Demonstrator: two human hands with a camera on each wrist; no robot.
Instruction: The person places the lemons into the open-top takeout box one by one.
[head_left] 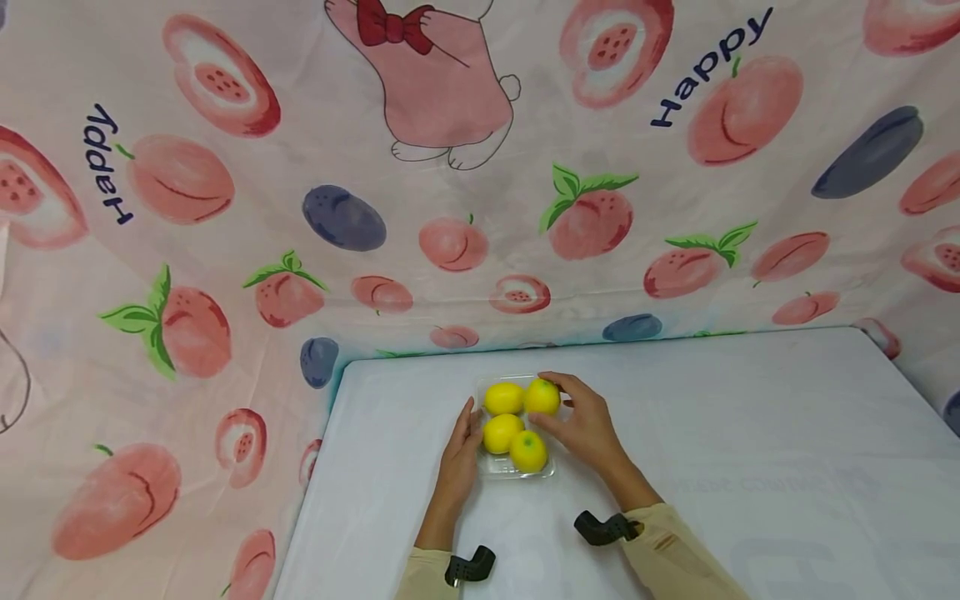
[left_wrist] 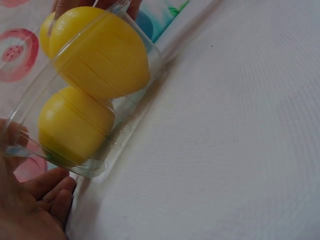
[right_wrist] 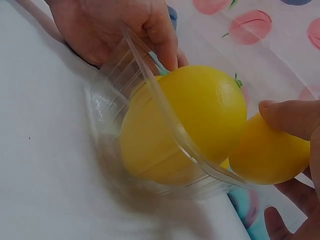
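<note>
A clear plastic tray (head_left: 517, 477) stands on the white table with several yellow lemons in it. Along its left side, my left hand (head_left: 459, 458) grips the wall, thumb at the rim and the other fingers outside, seen also in the left wrist view (left_wrist: 37, 200). My right hand (head_left: 588, 425) pinches the back right lemon (head_left: 542, 397) between thumb and fingers; that lemon (right_wrist: 270, 152) shows at the tray's end in the right wrist view. A back left lemon (head_left: 503, 398), a middle one (head_left: 502, 433) and a front lemon (head_left: 528, 452) lie beside it.
The white table (head_left: 750, 433) extends wide on the right. Behind and to the left hangs a pink fruit-print cloth (head_left: 465, 192). A black band with a camera sits on the left wrist (head_left: 471, 567) and another on the right wrist (head_left: 603, 528).
</note>
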